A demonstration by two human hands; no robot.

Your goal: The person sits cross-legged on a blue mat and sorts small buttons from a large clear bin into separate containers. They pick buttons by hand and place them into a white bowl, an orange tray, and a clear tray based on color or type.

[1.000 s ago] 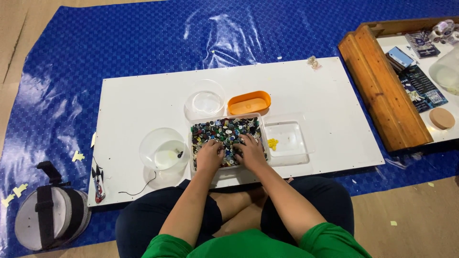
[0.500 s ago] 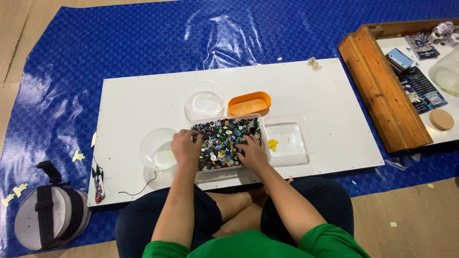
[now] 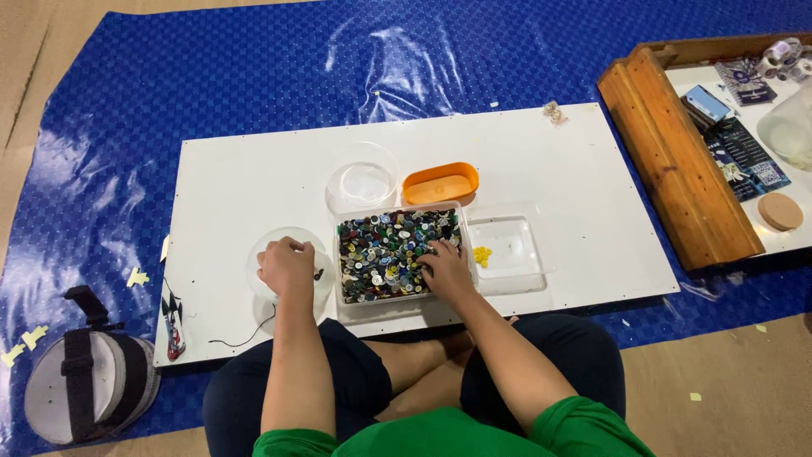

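A clear rectangular box full of mixed coloured buttons sits on the white board in front of me. My right hand rests on the buttons at the box's right edge, fingers spread down among them. My left hand hovers with curled fingers over a clear round bowl left of the box. A small dark button lies in that bowl beside the hand. What the left fingers hold is hidden.
Right of the box is a clear square tray holding a few yellow buttons. Behind it stand an orange oval dish and another clear round bowl. A wooden tray lies at the right, a strapped bag at the left.
My left hand has left the button box and moved left over the round bowl. My right hand has stayed in the box, shifting slightly along its right side.
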